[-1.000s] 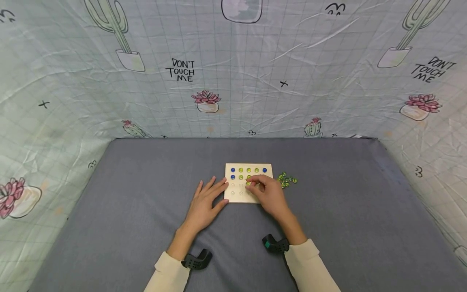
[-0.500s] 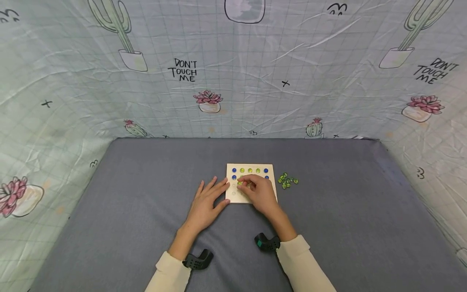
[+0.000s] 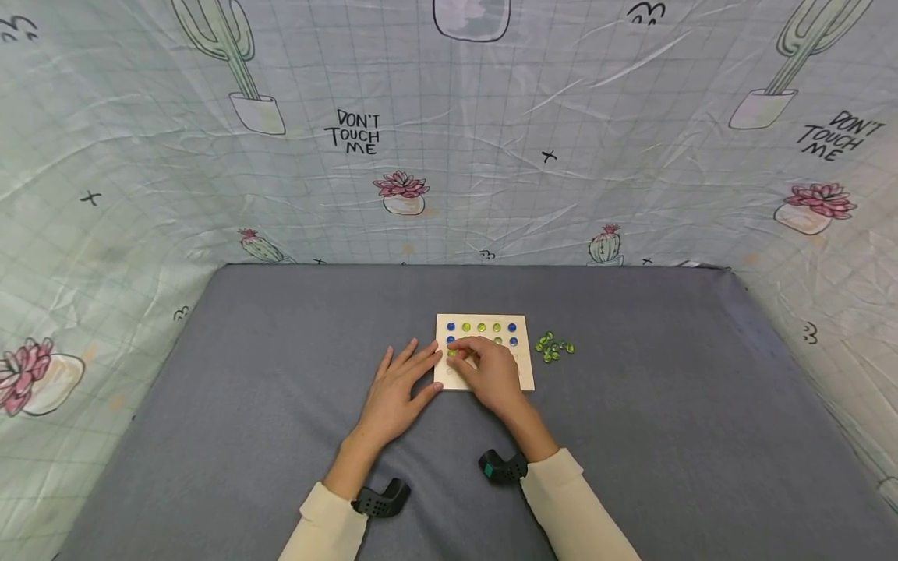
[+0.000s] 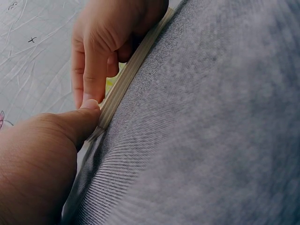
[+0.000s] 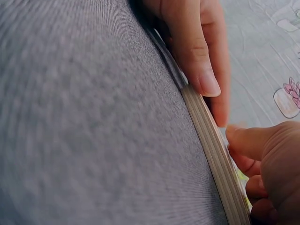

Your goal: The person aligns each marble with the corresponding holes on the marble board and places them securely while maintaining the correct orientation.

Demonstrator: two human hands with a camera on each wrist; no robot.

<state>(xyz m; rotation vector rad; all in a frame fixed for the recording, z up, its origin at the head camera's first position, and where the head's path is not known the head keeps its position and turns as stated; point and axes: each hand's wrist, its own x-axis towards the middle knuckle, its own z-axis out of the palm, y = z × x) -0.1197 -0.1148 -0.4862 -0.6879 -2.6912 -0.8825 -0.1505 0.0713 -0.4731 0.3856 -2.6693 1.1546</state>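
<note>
A light wooden board [image 3: 526, 377] lies on the grey cloth with blue and yellow-green round pieces in its upper rows. My right hand [image 3: 491, 375] is over the board, pinching a yellow-green piece [image 3: 452, 354] at the left end of the third row; it hides part of the middle. My left hand [image 3: 394, 396] lies flat with fingers spread, its fingertips and thumb touching the board's left edge. In the left wrist view, the left thumb [image 4: 70, 123] rests at the board's corner [image 4: 111, 104]. The right wrist view shows the right hand [image 5: 276, 164] close above the board's surface.
A loose cluster of yellow-green pieces [image 3: 551, 347] lies just right of the board on the grey cloth [image 3: 673, 421]. Behind the table hangs a printed curtain [image 3: 477, 125], which also runs along both sides.
My right hand has moved left across the board with a yellow-green piece between its fingertips, from about the middle column to the left column. The left hand has kept its place at the board's edge.
</note>
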